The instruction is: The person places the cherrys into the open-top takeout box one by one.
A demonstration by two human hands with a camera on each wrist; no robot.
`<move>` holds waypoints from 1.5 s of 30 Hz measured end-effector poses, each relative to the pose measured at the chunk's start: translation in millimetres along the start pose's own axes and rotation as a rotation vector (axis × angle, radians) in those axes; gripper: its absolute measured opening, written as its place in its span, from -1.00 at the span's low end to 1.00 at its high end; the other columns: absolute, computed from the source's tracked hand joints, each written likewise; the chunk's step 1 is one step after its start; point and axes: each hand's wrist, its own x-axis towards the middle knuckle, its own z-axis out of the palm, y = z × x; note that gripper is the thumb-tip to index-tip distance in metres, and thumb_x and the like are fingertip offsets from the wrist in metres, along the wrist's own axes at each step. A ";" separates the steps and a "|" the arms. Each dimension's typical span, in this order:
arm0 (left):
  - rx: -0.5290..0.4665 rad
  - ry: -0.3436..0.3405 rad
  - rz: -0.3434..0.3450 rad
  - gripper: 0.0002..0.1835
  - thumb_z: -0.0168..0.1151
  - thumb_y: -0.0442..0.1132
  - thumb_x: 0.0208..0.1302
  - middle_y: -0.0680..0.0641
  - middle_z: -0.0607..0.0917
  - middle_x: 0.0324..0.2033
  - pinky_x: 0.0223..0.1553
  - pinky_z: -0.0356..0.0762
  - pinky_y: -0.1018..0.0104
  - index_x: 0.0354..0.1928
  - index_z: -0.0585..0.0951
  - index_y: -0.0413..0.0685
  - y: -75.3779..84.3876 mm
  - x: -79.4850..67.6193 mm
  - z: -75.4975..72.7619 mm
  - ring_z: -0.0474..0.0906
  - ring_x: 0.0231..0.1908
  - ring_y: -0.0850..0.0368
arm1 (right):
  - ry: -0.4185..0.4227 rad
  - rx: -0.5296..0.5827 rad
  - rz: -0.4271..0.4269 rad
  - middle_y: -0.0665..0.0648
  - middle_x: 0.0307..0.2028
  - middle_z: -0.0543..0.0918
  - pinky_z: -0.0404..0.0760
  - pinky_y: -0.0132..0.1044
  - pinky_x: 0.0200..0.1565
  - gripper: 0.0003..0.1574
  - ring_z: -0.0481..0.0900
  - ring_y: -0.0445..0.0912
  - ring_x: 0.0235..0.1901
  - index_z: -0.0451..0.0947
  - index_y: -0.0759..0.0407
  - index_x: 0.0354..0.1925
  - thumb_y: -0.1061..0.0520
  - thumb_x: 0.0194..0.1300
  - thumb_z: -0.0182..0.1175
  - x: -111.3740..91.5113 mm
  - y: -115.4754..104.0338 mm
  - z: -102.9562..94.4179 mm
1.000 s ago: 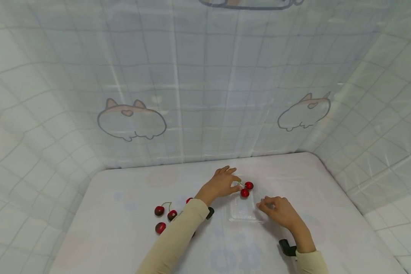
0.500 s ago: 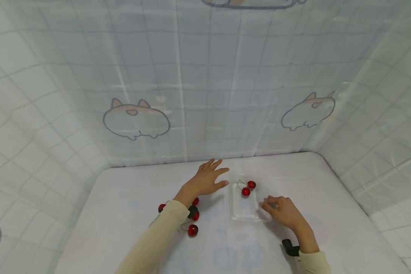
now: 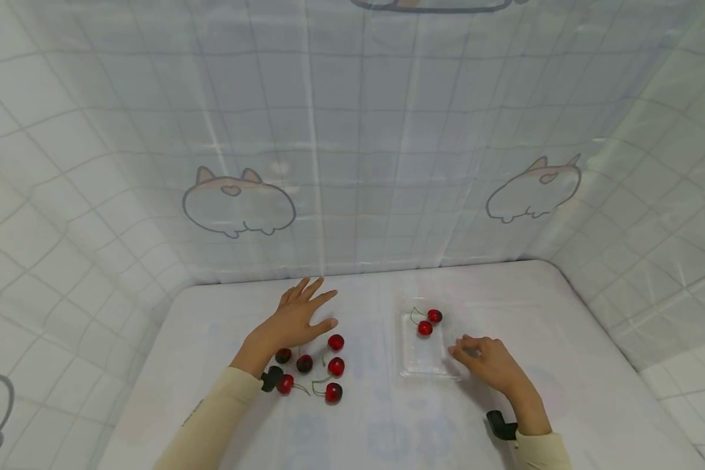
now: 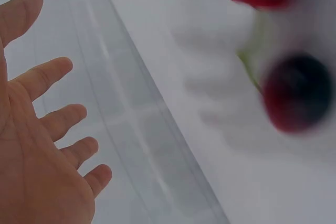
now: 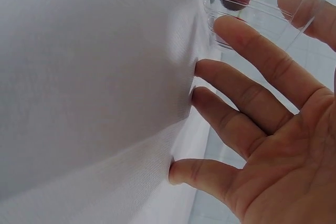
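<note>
My left hand (image 3: pixel 294 320) hovers palm-down over the table with its fingers spread, holding nothing. Below and beside it lie several dark red cherries, such as one cherry (image 3: pixel 333 392) with a green stem; in the left wrist view a blurred cherry (image 4: pixel 297 93) is close to the camera. A clear plastic box (image 3: pixel 425 358) stands to the right. Inside, near its far end, are two cherries (image 3: pixel 425 328) joined by their stems. At the box's right side, my right hand (image 3: pixel 493 365) pinches the wall between thumb and index finger (image 5: pixel 252 40), the other fingertips resting on the cloth.
A white cloth (image 3: pixel 376 418) covers the table. Behind it hangs a gridded curtain (image 3: pixel 358 196) with cartoon animal drawings, and similar sheets rise on both sides. A dark wrist camera mount (image 3: pixel 501 425) sits on the right wrist.
My left hand has let go of the cherry stems in the box and moved left over the loose cherries, its fingers spreading. The right hand stays at the box.
</note>
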 end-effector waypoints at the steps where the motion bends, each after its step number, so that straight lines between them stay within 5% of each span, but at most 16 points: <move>1: -0.008 0.011 -0.015 -0.27 0.09 0.25 0.45 -0.20 0.03 0.56 0.40 -0.24 -0.37 0.54 0.28 0.13 -5.1 -6.7 -0.5 -0.25 0.53 -0.29 | 0.001 0.001 -0.005 0.37 0.22 0.56 0.37 0.29 0.22 -0.34 0.39 0.34 0.29 0.70 0.28 0.06 -0.26 0.41 0.21 0.0 0.4 0.4; 7: -0.054 0.069 -0.088 -0.27 0.16 0.21 0.42 -0.25 0.08 0.54 0.37 -0.23 -0.40 0.52 0.32 0.08 -30.5 -42.0 1.0 -0.20 0.52 -0.34 | 0.019 -0.003 -0.050 0.36 0.21 0.56 0.37 0.30 0.22 -0.39 0.42 0.34 0.27 0.71 0.26 0.05 -0.23 0.43 0.20 -1.3 2.6 1.4; 16: -0.075 0.085 -0.150 -0.29 0.19 0.19 0.41 -0.31 0.16 0.50 0.35 -0.18 -0.41 0.46 0.40 -0.03 -47.7 -76.9 10.9 -0.12 0.49 -0.39 | 0.021 0.012 -0.072 0.37 0.21 0.57 0.39 0.30 0.21 -0.39 0.41 0.34 0.28 0.70 0.29 0.05 -0.21 0.44 0.20 -2.6 1.8 -1.2; 26: -0.048 0.053 -0.158 -0.37 0.36 0.07 0.30 -0.34 0.31 0.43 0.31 -0.06 -0.46 0.30 0.56 -0.11 -58.6 -90.4 23.7 0.02 0.44 -0.44 | 0.003 0.027 -0.057 0.36 0.25 0.52 0.34 0.32 0.23 -0.33 0.34 0.37 0.32 0.66 0.32 0.11 -0.23 0.43 0.20 -1.9 2.0 -2.0; 45: -0.066 0.124 -0.149 -0.45 0.44 0.05 0.23 -0.23 0.47 0.34 0.35 0.02 -0.34 0.20 0.65 -0.04 -63.1 -92.5 46.6 0.17 0.42 -0.37 | -0.010 0.036 -0.043 0.35 0.29 0.49 0.32 0.32 0.25 -0.27 0.30 0.36 0.35 0.63 0.33 0.16 -0.27 0.44 0.17 -1.5 4.6 -2.3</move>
